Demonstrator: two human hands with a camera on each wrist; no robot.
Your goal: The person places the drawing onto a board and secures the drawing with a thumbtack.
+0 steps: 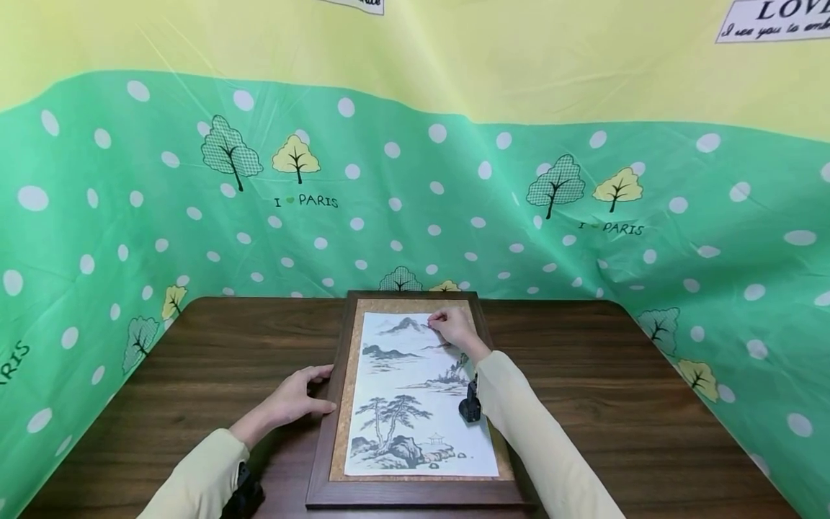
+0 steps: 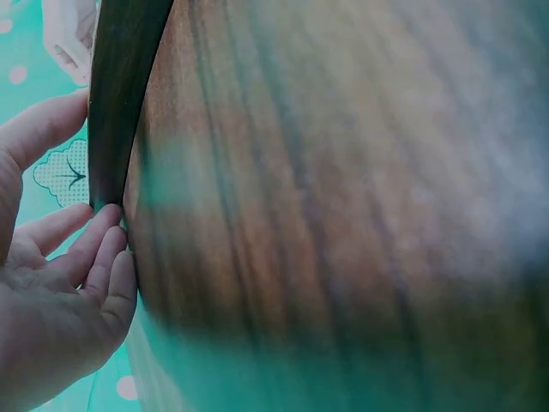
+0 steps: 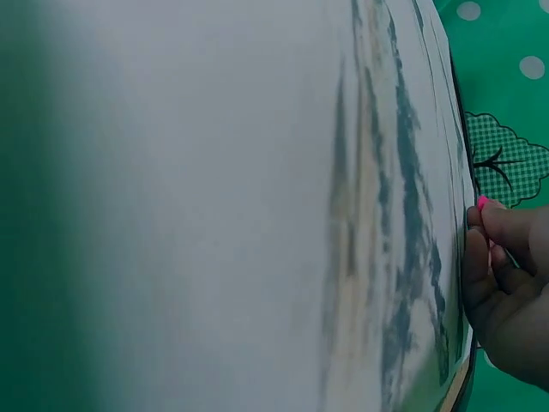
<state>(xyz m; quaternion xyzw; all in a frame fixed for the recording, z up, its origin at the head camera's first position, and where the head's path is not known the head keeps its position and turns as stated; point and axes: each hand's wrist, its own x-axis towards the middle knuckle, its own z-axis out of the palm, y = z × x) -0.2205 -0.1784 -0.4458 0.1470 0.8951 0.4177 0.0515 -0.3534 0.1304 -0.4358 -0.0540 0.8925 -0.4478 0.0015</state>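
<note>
A dark wooden frame [image 1: 322, 447] with a cork backing lies flat on the table. A white sheet with an ink landscape painting [image 1: 415, 404] lies on the cork. My left hand [image 1: 316, 393] rests with straight fingers against the frame's left edge [image 2: 120, 103], and its fingertips [image 2: 107, 232] touch the wood. My right hand [image 1: 441, 318] is at the sheet's top right corner. There its fingers [image 3: 502, 257] pinch a small pink pin head [image 3: 482, 203] against the edge of the sheet [image 3: 214, 206].
The dark wood table [image 1: 616, 375] has bare surface on both sides of the frame. A green dotted cloth with tree prints [image 1: 454, 202] hangs close behind and wraps round both sides. A black wrist camera [image 1: 470, 407] sits on the right forearm.
</note>
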